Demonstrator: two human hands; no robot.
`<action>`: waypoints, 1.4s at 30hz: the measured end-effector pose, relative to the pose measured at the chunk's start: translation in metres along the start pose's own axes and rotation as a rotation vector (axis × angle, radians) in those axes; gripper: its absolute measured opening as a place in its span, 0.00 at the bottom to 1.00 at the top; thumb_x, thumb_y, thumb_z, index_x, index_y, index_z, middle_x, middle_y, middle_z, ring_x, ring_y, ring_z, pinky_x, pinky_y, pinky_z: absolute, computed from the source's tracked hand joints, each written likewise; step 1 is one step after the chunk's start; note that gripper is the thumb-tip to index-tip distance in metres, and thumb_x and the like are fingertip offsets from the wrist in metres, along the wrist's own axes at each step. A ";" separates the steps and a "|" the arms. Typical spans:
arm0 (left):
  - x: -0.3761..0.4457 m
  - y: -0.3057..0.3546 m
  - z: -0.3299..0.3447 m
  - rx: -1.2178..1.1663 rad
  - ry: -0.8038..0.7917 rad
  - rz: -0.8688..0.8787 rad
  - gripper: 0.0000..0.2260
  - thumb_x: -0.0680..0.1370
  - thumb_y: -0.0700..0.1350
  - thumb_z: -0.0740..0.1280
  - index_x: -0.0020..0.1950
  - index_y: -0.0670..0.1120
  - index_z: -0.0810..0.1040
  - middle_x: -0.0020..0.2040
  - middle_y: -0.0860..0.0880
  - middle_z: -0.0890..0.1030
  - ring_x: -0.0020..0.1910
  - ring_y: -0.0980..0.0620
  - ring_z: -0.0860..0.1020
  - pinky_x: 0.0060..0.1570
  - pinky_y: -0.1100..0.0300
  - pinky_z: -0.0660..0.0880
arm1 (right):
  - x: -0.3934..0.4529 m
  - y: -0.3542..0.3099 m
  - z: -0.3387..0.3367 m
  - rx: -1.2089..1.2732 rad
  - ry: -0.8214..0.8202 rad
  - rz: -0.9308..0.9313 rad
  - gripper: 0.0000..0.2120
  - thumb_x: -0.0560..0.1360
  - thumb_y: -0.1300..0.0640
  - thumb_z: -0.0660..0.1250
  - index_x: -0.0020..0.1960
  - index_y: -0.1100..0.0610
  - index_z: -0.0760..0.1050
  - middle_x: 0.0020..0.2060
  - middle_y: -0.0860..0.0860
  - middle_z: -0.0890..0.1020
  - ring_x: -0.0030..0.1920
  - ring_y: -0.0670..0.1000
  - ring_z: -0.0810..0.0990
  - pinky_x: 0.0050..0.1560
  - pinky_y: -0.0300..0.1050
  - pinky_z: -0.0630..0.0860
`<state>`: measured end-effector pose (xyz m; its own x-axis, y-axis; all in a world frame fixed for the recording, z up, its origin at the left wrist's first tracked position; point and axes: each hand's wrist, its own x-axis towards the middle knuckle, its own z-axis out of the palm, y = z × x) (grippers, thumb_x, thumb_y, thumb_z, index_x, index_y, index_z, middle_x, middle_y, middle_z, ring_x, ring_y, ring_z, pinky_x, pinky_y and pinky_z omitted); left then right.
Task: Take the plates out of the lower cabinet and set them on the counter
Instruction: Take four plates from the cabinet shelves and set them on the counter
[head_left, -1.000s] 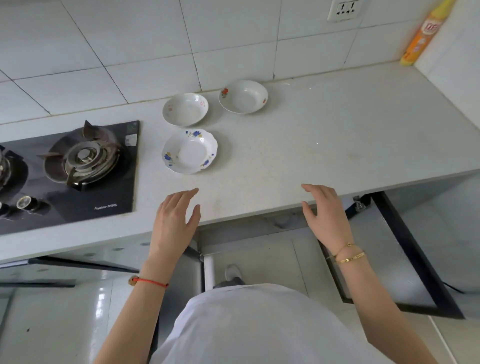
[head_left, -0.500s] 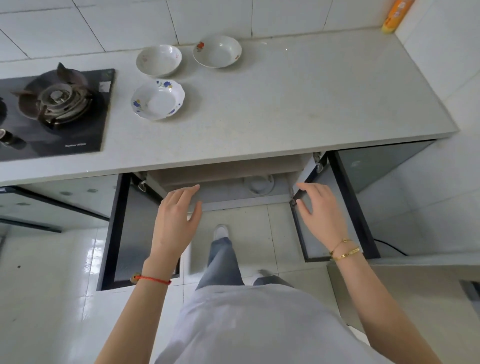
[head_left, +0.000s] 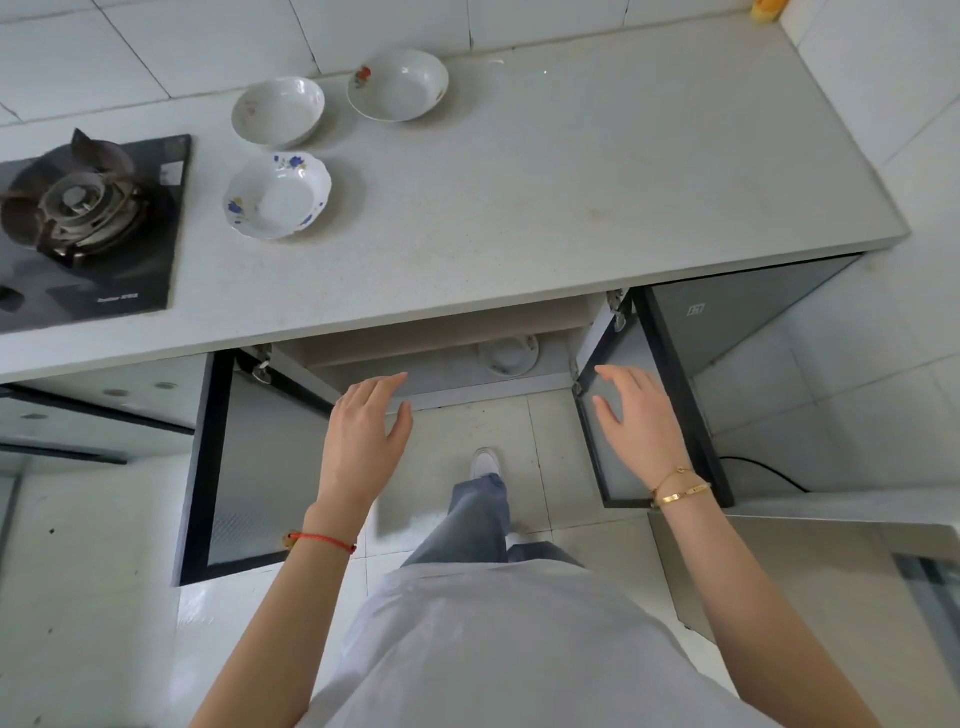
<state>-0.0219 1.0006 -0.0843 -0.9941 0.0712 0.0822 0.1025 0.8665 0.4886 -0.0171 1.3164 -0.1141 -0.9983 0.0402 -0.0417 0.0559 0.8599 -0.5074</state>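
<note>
**Reaching in for the last plate: hands empty, doors wide open**

Looking down from the head camera, which is the only view here, so it's a short tour. Both hands hang in front of the open lower cabinet (head_left: 441, 364) with nothing in them. The left hand (head_left: 363, 441) has its fingers straight and loosely together, thumb out to the side. The right hand (head_left: 641, 421) is spread and relaxed the same way. Neither touches anything that I can see.

Just beyond the fingertips, between the two hands and a bit nearer the right one, a white round ceramic plate (head_left: 508, 355) sits on the cabinet shelf, half tucked under the counter edge. My guess is that's the next grab, and the hands are held apart and flat so they can come in on both sides of it.

The two dark-framed frosted glass doors, the left door (head_left: 260, 467) outside the left hand and the right door (head_left: 613, 441) right behind the right hand, are swung fully out, which keeps the opening clear.

Well above both hands, on the pale speckled stone counter (head_left: 571, 208), three dishes are already parked near the wall: a scalloped white plate with blue flowers (head_left: 278, 195), a plain white shallow plate (head_left: 278, 111) and a white plate with a red flower (head_left: 397, 85). They sit apart, not stacked, beside the black gas hob (head_left: 88, 228), presumably to leave landing room.
</note>
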 end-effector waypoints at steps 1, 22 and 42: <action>0.006 0.002 0.004 -0.003 -0.008 0.003 0.15 0.77 0.40 0.66 0.64 0.42 0.77 0.54 0.44 0.82 0.53 0.43 0.78 0.56 0.46 0.75 | 0.004 0.002 0.001 0.003 0.002 0.007 0.17 0.78 0.58 0.63 0.66 0.57 0.72 0.61 0.54 0.78 0.63 0.52 0.74 0.65 0.49 0.72; 0.092 -0.052 0.135 0.063 -0.065 0.044 0.14 0.78 0.41 0.65 0.64 0.43 0.77 0.58 0.46 0.81 0.57 0.45 0.78 0.60 0.51 0.73 | 0.107 0.071 0.106 0.052 0.004 0.059 0.16 0.78 0.58 0.63 0.65 0.59 0.72 0.58 0.55 0.78 0.60 0.55 0.74 0.62 0.49 0.73; 0.204 -0.254 0.542 0.044 -0.099 -0.054 0.13 0.76 0.41 0.66 0.60 0.40 0.79 0.55 0.39 0.81 0.53 0.37 0.79 0.51 0.46 0.77 | 0.275 0.299 0.475 0.013 -0.093 0.125 0.19 0.78 0.55 0.63 0.67 0.61 0.70 0.61 0.60 0.77 0.60 0.61 0.76 0.59 0.56 0.75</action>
<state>-0.2707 1.0628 -0.6629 -0.9970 0.0707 -0.0305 0.0494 0.8913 0.4508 -0.2673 1.3432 -0.6860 -0.9778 0.0992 -0.1845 0.1809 0.8442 -0.5045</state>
